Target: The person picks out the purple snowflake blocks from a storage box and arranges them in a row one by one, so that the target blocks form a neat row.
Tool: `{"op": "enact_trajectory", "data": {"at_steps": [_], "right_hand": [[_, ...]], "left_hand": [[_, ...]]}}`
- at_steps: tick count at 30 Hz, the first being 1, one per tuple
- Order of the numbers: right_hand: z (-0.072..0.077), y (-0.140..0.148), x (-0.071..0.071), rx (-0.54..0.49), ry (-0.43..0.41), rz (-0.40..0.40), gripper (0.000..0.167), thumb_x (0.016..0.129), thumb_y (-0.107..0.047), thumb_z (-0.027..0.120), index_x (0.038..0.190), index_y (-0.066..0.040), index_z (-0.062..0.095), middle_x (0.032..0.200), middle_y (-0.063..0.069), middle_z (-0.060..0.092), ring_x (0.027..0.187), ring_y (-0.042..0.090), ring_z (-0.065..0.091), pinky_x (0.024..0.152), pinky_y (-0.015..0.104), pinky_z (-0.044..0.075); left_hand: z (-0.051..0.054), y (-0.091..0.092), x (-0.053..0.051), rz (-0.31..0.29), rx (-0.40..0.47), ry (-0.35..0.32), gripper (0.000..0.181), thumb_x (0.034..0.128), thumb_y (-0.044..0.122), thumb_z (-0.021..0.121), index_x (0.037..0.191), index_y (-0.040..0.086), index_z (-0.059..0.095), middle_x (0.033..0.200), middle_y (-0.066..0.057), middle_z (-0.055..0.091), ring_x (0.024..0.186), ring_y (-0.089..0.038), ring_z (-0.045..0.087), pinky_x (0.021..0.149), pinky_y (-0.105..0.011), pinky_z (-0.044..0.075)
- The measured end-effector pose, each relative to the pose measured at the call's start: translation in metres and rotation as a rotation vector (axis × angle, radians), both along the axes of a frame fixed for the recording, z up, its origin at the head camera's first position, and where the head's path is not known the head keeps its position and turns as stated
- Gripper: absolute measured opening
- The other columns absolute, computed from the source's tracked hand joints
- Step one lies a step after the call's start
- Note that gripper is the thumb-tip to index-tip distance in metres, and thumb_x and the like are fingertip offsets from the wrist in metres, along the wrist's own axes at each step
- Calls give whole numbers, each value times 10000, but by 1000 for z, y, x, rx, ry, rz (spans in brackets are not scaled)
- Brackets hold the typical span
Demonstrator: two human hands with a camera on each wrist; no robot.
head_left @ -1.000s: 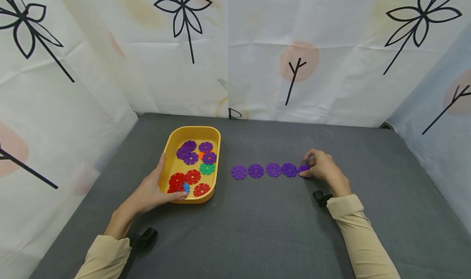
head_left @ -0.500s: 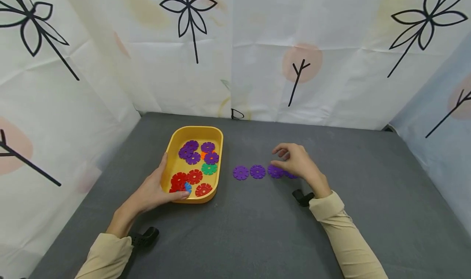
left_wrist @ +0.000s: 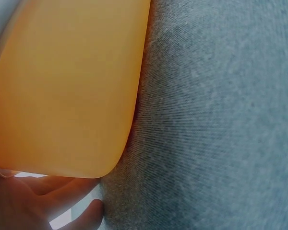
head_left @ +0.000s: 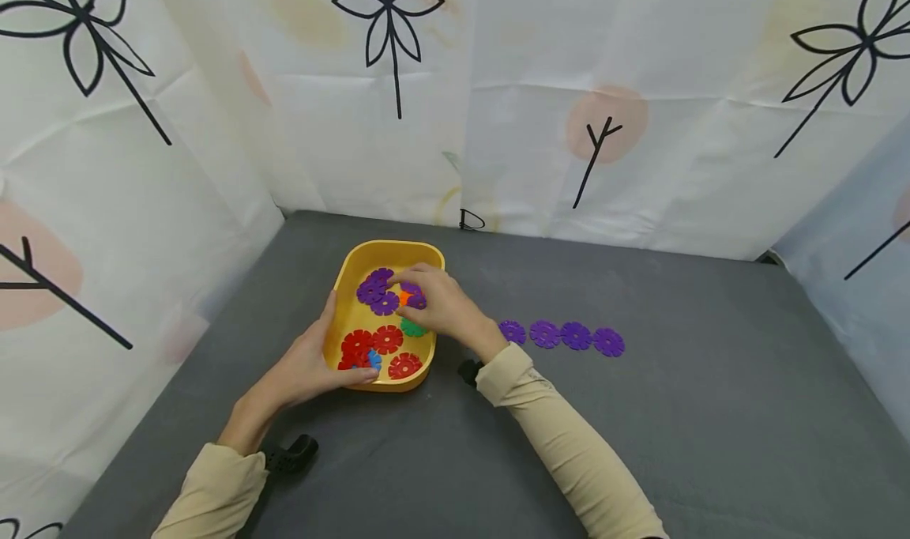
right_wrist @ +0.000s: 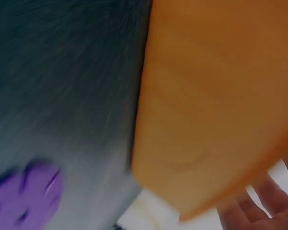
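A yellow plastic tray (head_left: 394,244) holds flower-shaped plastic discs. My left hand (head_left: 306,369) grips its left front corner, thumb over the front rim and fingers along the outer left wall. Reaching over the tray's right side, my right hand (head_left: 451,306) has bent fingers with thumb and index apart; nothing shows between them. Beneath its fingertips are purple discs (head_left: 416,301) and an orange disc (head_left: 405,297), partly covered. More purple discs (head_left: 385,303) lie to the left, with red discs (head_left: 387,339), a green disc (head_left: 412,327) and a blue disc (head_left: 374,359) nearer the front.
Right of the tray, several purple discs (head_left: 576,336) form a row on the dark grey tabletop (head_left: 498,444); my right wrist may hide the row's left end. White printed cloth (head_left: 526,144) hangs behind the table and along its sides.
My right hand has let go of the purple disc at the row's right end and swung left over the tray. My left hand keeps its hold on the tray.
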State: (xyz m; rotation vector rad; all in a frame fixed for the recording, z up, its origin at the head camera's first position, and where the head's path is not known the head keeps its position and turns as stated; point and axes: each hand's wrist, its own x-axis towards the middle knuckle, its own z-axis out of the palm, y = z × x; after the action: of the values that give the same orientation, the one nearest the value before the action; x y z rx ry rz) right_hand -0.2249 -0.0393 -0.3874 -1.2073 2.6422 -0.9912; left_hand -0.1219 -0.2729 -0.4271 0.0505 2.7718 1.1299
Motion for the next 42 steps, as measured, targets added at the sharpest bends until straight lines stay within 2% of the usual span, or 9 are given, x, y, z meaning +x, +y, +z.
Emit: {"op": "enact_trajectory", "data": {"at_steps": [4,11,14,17,23,30,36,39,42], "right_hand": [[-9,-25,-2,125,71,-2,418,954,-214,732,1359,-135,669,1449,101,613,1378,286,547,1199,448,416],[-24,-48,-4,577,217,-23,513,1031,-377,587,1531,-353,474,1636,-38,417,1490,241,443,1224,509,370],[-27,-52,-2,647,246,5,479,1059,-375,524,1534,-361,468,1647,-55,393,1496,230,431,1211,496,391],[-29,-51,0,613,245,26,417,1059,-329,536,1475,-347,555,1587,-80,484,1436,172,505,1159,422,457],[-29,-49,1,484,214,32,324,1000,-288,658,1319,-304,708,1296,-110,713,1117,97,682,857,226,576],[-27,-50,3,578,257,-27,423,1011,-455,601,1397,-289,646,1367,-42,654,1228,162,619,1048,312,532],[-26,-47,0,401,196,-35,213,936,-411,732,1023,-236,816,967,-82,759,824,71,632,722,169,539],[-25,-46,-2,369,184,-30,204,914,-407,757,1000,-232,817,935,-92,778,758,52,637,655,146,525],[-25,-45,-1,373,179,-28,259,890,-434,771,1064,-246,815,1015,-100,789,827,65,674,704,160,545]], "left_hand": [[3,2,-2,-13,2,15,1344,775,545,834,1643,203,-133,1630,-182,292,1365,-362,461,1092,-551,496],[2,2,-1,-5,-18,8,1359,767,583,824,1640,198,-143,1651,-200,255,1394,-390,427,1120,-584,458],[0,2,1,-3,-21,12,1356,770,584,820,1641,189,-140,1650,-207,256,1397,-400,425,1122,-593,452],[-1,1,3,-2,-18,15,1357,768,586,823,1641,194,-139,1645,-200,269,1385,-389,440,1121,-587,455],[0,-1,3,-2,-38,10,1362,766,608,812,1640,180,-140,1652,-211,251,1408,-407,413,1134,-602,432],[2,2,2,-7,-45,2,1359,772,612,804,1639,165,-142,1678,-233,191,1447,-449,363,1154,-634,392],[1,1,2,-5,-35,17,1352,772,600,813,1641,190,-139,1663,-208,232,1409,-407,403,1124,-608,440],[1,0,1,-6,-37,24,1349,774,600,811,1640,199,-143,1645,-210,259,1391,-406,421,1106,-597,462],[1,0,1,-7,-36,19,1347,777,595,811,1640,198,-143,1641,-216,264,1394,-413,421,1099,-590,472]]}}
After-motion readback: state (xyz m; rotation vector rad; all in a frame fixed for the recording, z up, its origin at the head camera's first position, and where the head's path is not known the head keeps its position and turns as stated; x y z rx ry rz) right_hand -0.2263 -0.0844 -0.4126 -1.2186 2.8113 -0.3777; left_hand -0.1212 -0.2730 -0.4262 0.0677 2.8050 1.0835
